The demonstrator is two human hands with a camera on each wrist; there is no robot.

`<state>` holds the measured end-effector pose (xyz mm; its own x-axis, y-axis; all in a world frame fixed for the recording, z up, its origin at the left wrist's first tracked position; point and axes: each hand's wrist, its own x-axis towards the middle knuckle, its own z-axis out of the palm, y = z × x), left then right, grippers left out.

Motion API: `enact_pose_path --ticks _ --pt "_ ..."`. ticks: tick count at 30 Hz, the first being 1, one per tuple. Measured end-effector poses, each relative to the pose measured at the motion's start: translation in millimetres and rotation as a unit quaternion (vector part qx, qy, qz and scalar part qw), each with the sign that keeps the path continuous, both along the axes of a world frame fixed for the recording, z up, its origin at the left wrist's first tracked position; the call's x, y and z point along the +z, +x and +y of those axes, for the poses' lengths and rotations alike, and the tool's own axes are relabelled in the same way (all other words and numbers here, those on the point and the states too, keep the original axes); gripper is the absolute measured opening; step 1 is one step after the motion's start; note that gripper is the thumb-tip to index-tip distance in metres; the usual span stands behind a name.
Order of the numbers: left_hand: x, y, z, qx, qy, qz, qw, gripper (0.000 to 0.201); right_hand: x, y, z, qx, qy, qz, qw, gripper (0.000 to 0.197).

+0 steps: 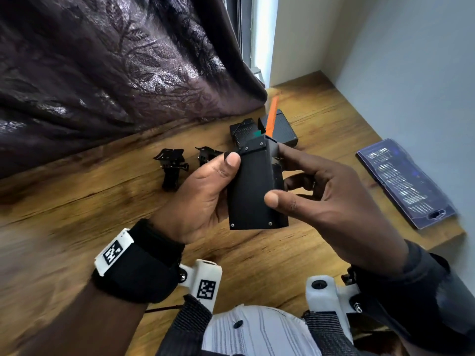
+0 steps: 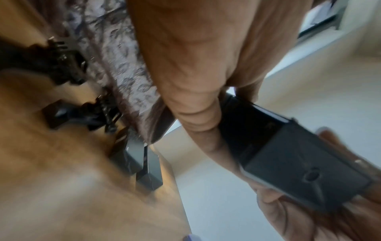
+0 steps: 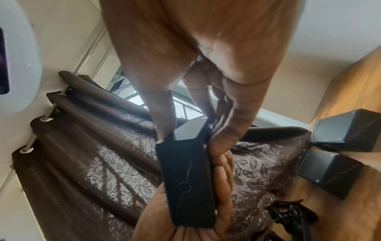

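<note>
A black rectangular box [image 1: 253, 188] with small screws at its corners is held above the wooden table. My left hand [image 1: 205, 194] grips its left side, thumb on the top edge and fingers underneath. My right hand [image 1: 321, 191] grips its right side, with the thumb on the front face and the fingers round the far edge. In the left wrist view the box [image 2: 288, 159] is blurred and lies between both hands. In the right wrist view the box [image 3: 185, 179] shows a round mark on its face, and my right fingers [image 3: 224, 138] pinch its upper end.
Two black clamp-like mounts [image 1: 171, 167] sit on the wooden table [image 1: 77, 214] to the left. Two more black boxes [image 1: 280, 129] with an orange strip [image 1: 272, 116] lie behind. A case of screwdriver bits [image 1: 403, 181] lies near the right edge. A dark curtain [image 1: 102, 73] hangs behind.
</note>
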<state>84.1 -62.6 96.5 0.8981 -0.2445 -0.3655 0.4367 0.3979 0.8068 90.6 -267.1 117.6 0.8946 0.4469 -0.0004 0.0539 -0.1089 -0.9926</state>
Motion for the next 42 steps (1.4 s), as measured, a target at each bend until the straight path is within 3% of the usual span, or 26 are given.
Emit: enact_pose_path --ticks 3,5,8,10,16,22,26,27,29,30,31,34,36,39,42 --pt "13.7 -0.3 -3.3 -0.009 0.171 -0.064 0.983 0.042 -9.8 2.3 3.3 -0.012 0.082 0.080 0.993 0.042" --pt "23.1 -1.1 -4.6 -0.058 0.224 -0.109 0.967 0.052 -15.1 3.8 6.1 -0.021 0.122 0.136 0.983 0.036" --pt "24.4 -4.7 -4.6 -0.133 0.240 -0.152 0.949 0.092 -17.9 7.3 4.7 -0.038 0.173 0.204 0.963 0.036" --pt "19.6 -6.3 -3.5 -0.118 0.233 -0.147 0.954 0.112 -17.2 10.5 1.3 -0.048 0.197 0.239 0.950 0.036" --pt "15.9 -6.7 -6.5 -0.094 0.242 -0.149 0.954 0.131 -17.7 15.5 -4.8 -0.082 0.246 0.305 0.916 0.039" --pt "19.9 -8.6 -8.7 -0.086 0.256 -0.170 0.948 0.122 -17.1 12.6 -7.2 -0.101 0.255 0.318 0.908 0.037" --pt "18.2 -14.0 -10.6 -0.079 0.283 -0.204 0.934 0.119 -14.6 10.2 -4.5 -0.102 0.193 0.276 0.936 0.034" --pt "17.0 -15.4 -12.4 -0.085 0.310 -0.226 0.919 0.118 -13.5 9.7 -3.4 -0.090 0.174 0.270 0.943 0.033" --pt "15.8 -16.7 -18.5 -0.097 0.397 -0.301 0.862 0.115 -13.1 9.5 -0.8 -0.056 0.160 0.284 0.944 0.042" --pt "15.7 -16.8 -21.1 -0.100 0.425 -0.334 0.835 0.114 -13.3 9.1 0.6 -0.043 0.168 0.297 0.939 0.048" --pt "15.1 -16.4 -21.9 -0.108 0.425 -0.351 0.828 0.114 -14.0 8.8 1.3 -0.036 0.184 0.311 0.932 0.053" --pt "17.5 -12.2 -19.2 -0.112 0.331 -0.313 0.883 0.109 -17.3 9.5 0.4 -0.017 0.262 0.362 0.895 0.063" --pt "18.7 -8.5 -13.9 -0.092 0.314 -0.308 0.893 0.099 -22.3 9.8 -2.8 -0.008 0.287 0.387 0.877 0.075" --pt "19.1 -5.3 -5.5 -0.079 0.387 -0.343 0.852 0.088 -31.2 5.6 -6.1 0.006 0.327 0.414 0.849 0.091" --pt "18.4 -7.4 -2.6 -0.111 0.420 -0.325 0.840 0.091 -34.6 -0.7 -5.5 0.030 0.359 0.415 0.836 0.096"
